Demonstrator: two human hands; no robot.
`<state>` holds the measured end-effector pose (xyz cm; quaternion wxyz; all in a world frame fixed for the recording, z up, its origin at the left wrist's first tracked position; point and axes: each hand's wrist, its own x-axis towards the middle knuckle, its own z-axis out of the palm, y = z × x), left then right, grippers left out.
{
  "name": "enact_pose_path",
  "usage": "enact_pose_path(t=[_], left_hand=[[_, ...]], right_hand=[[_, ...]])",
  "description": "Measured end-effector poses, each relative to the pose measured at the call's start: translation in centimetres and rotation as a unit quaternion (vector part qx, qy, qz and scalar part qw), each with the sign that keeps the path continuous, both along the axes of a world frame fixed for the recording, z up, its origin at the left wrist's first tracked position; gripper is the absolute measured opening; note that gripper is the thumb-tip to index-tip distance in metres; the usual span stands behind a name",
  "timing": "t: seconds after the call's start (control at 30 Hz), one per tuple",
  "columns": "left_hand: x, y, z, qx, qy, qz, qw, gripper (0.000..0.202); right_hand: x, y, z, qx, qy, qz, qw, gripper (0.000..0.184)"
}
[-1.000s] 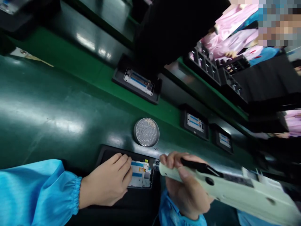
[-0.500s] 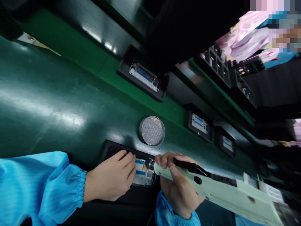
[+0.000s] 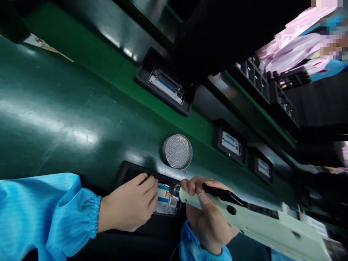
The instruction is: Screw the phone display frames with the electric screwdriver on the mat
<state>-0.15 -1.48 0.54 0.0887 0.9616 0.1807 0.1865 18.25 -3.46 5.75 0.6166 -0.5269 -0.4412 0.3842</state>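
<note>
My left hand (image 3: pixel 133 203) lies across the left part of an opened phone (image 3: pixel 167 203) with blue strips inside. Its fingers are bent close together over the phone, and the thumb is hidden. The phone sits in a black tray (image 3: pixel 130 172). In my right hand (image 3: pixel 208 214) is a pale green electric screwdriver (image 3: pixel 261 223) with a black lever, my fingers wrapped round its front end. The dark nose of the tool is over the phone's upper right edge; its tip cannot be made out. Just beyond stands a round dish (image 3: pixel 177 152) with a dimpled surface holding small screws.
A few loose screws (image 3: pixel 186 172) lie beside the dish on the green bench (image 3: pixel 67 108). Farther back, more opened phones (image 3: pixel 167 85) rest in black trays. Dark bins (image 3: pixel 254 78) and people in pink and blue clothing (image 3: pixel 299 47) are at upper right.
The view has shifted slightly. Both hands, the phone and the screwdriver keep nearly the same places relative to each other.
</note>
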Motion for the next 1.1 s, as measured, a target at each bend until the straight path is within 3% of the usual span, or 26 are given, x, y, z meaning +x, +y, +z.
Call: enact_pose_path(t=[0.7, 0.9, 1.0, 1.1], left_hand=[[0.0, 0.0, 0.2, -0.003, -0.007, 0.006, 1.0, 0.046], [-0.1, 0.2, -0.2, -0.017, -0.005, 0.006, 1.0, 0.053], [0.0, 0.3, 0.0, -0.028, 0.006, 0.014, 1.0, 0.053], [0.0, -0.3, 1.2, 0.029, -0.001, 0.026, 0.999, 0.039]], right_hand=[[-0.5, -0.6, -0.4, 0.024, -0.038, 0.041, 0.998, 0.019], [-0.3, -0.7, -1.1, 0.026, -0.033, 0.059, 0.997, 0.02], [0.5, 0.0, -0.4, 0.043, -0.008, 0.051, 0.998, 0.024], [2.2, 0.9, 1.9, 0.085, 0.027, -0.027, 0.996, 0.021]])
